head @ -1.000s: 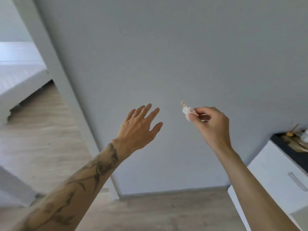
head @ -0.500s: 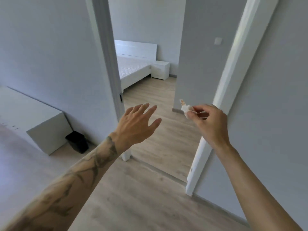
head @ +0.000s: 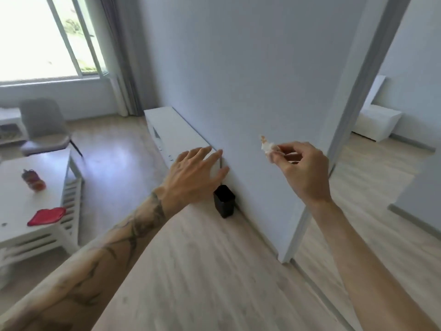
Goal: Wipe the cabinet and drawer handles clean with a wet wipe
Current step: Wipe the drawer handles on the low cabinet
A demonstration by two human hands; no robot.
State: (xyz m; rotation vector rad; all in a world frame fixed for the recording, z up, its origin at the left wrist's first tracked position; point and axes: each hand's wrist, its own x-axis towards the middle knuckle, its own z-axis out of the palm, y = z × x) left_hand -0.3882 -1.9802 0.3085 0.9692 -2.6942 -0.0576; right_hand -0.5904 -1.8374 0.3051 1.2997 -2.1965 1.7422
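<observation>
White and crumpled, the small wet wipe [head: 268,149] sits pinched between the thumb and fingertips of the right hand [head: 303,170], held up in the air in front of the plain grey wall [head: 250,80], with a brownish smudge showing at its upper tip. The other fingers of that hand are curled in behind the pinch. The left hand [head: 195,175] is out flat, palm down, fingers straight and spread, grasping nothing; the tattooed forearm stretches behind it. It hangs over the near end of the long low white cabinet [head: 176,132] that runs along the wall's foot, and I cannot tell whether it touches the top. Small dark marks dot the cabinet's front face, too blurred to read. Just beside the cabinet's near end, on the pale wood-plank floor [head: 191,271], stands a small black rectangular bin [head: 223,201], upright against the wall. Over to the left there is a white slatted coffee table [head: 14,187] carrying a flat red cloth [head: 46,216] near its front edge and a tipped red bottle [head: 33,180] further back. Behind it stands a grey upholstered chair [head: 44,125] under the bright window [head: 35,37], with a grey curtain [head: 121,56] hanging in the corner. On the right, past the white door frame [head: 358,80], a white bedside cabinet [head: 377,125] shows in the next room.
</observation>
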